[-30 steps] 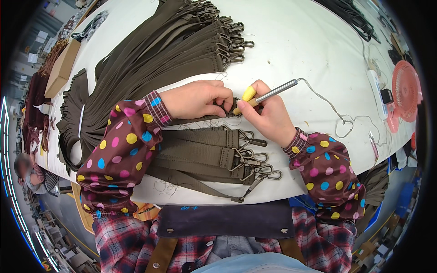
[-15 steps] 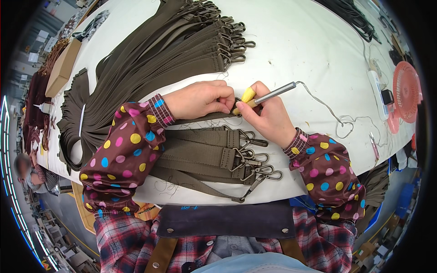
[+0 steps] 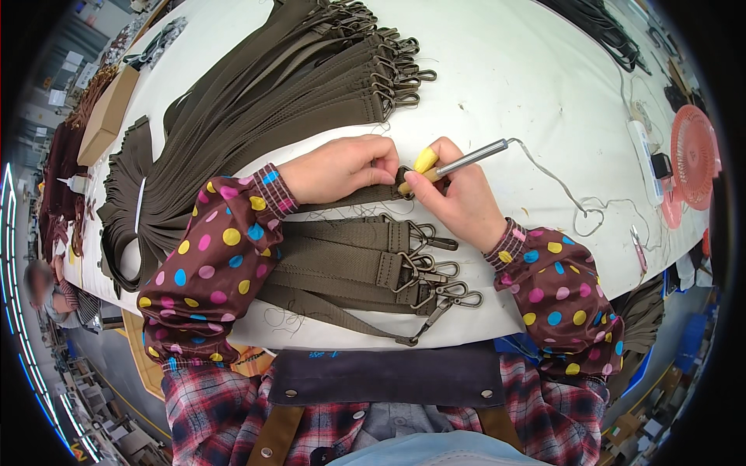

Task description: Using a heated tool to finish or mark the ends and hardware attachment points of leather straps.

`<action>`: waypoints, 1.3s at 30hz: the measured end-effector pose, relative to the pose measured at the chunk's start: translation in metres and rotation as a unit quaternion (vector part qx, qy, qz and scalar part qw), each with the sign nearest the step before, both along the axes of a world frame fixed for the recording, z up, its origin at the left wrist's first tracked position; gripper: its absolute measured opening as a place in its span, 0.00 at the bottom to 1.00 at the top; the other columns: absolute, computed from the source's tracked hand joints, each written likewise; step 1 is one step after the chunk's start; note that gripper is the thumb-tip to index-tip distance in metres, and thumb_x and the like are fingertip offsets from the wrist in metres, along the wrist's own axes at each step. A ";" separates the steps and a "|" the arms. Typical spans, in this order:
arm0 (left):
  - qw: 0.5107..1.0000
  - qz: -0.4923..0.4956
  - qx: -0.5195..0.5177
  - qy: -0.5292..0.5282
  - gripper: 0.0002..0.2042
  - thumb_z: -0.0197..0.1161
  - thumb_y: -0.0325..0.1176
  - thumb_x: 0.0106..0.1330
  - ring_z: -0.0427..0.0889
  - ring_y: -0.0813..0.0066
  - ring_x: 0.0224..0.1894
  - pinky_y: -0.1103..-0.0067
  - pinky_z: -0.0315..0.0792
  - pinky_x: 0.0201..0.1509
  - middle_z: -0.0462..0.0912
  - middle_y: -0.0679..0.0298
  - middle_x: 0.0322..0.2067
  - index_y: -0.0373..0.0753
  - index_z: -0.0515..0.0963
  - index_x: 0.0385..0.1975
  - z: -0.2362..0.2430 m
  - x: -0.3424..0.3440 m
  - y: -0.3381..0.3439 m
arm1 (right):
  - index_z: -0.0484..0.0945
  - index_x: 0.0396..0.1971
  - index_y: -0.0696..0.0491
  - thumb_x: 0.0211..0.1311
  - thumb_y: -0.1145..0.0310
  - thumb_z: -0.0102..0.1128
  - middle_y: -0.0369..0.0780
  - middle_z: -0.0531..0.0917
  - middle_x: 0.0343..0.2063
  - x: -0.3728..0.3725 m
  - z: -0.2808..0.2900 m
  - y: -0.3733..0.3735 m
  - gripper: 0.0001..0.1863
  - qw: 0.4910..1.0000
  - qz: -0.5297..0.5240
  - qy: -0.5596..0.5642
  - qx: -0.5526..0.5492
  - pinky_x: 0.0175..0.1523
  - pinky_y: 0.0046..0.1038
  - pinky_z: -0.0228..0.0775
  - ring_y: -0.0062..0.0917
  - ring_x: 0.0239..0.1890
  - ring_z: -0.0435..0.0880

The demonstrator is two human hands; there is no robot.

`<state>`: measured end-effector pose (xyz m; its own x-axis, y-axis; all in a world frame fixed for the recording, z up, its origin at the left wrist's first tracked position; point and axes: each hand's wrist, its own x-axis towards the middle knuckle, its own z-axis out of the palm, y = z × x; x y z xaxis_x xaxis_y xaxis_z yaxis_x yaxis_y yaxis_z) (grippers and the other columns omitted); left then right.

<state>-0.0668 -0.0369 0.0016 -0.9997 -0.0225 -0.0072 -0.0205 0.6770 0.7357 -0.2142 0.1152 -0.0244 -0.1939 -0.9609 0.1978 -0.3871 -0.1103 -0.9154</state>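
My left hand (image 3: 342, 168) is closed, thumb and fingertips pinched at the end of a dark olive webbing strap (image 3: 353, 196). That strap runs under my wrist, and its dark metal fitting (image 3: 406, 175) shows between my hands. In my right hand (image 3: 462, 198) is a corded pen-shaped tool (image 3: 474, 157), like a soldering iron, with a metal barrel and tan grip. Its front end points at the strap's fitting; the tip is hidden. A yellow covering (image 3: 425, 160) sits on a right fingertip. Nearer me lie several similar straps (image 3: 334, 268) with metal snap hooks (image 3: 435, 272).
A large tied bundle of olive straps (image 3: 233, 101) spreads over the white table (image 3: 497, 85) at the left and back. The tool's thin cord (image 3: 544, 167) trails right towards a white power strip (image 3: 643, 155). Small snips (image 3: 639, 248) and a pink plastic fan (image 3: 691, 155) are at the right.
My left fingertips have drawn slightly back left from the fitting, uncovering more of the strap's end. The right hand and its tool have shifted only a little.
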 end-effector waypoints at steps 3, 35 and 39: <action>0.975 0.135 0.119 -0.133 0.04 0.54 0.29 0.66 0.69 0.85 0.23 0.86 0.67 0.24 0.69 0.70 0.22 0.39 0.67 0.32 0.009 -0.001 0.007 | 0.65 0.29 0.56 0.58 0.69 0.59 0.36 0.77 0.17 -0.005 -0.001 -0.004 0.11 0.999 -0.020 -0.032 -0.022 0.23 0.20 0.63 0.15 0.18 0.74; 0.961 0.204 0.142 -0.120 0.05 0.55 0.31 0.66 0.69 0.87 0.22 0.86 0.67 0.23 0.69 0.70 0.23 0.39 0.67 0.35 0.007 0.002 0.008 | 0.65 0.29 0.56 0.58 0.69 0.59 0.37 0.75 0.16 -0.007 -0.005 -0.011 0.11 0.999 -0.042 -0.003 -0.018 0.23 0.22 0.64 0.19 0.17 0.74; 0.990 0.130 -0.050 0.027 0.08 0.60 0.31 0.60 0.76 0.69 0.31 0.75 0.72 0.35 0.74 0.61 0.28 0.37 0.69 0.33 -0.001 0.012 0.004 | 0.65 0.29 0.57 0.58 0.69 0.59 0.36 0.75 0.16 -0.005 0.002 -0.013 0.11 0.998 -0.050 -0.033 -0.030 0.22 0.21 0.63 0.17 0.17 0.73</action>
<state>-0.0552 -0.0327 0.0009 -0.9590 -0.2767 0.0619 -0.1657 0.7238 0.6698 -0.2194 0.1018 -0.0221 -0.3031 -0.9227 0.2381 -0.3378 -0.1296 -0.9323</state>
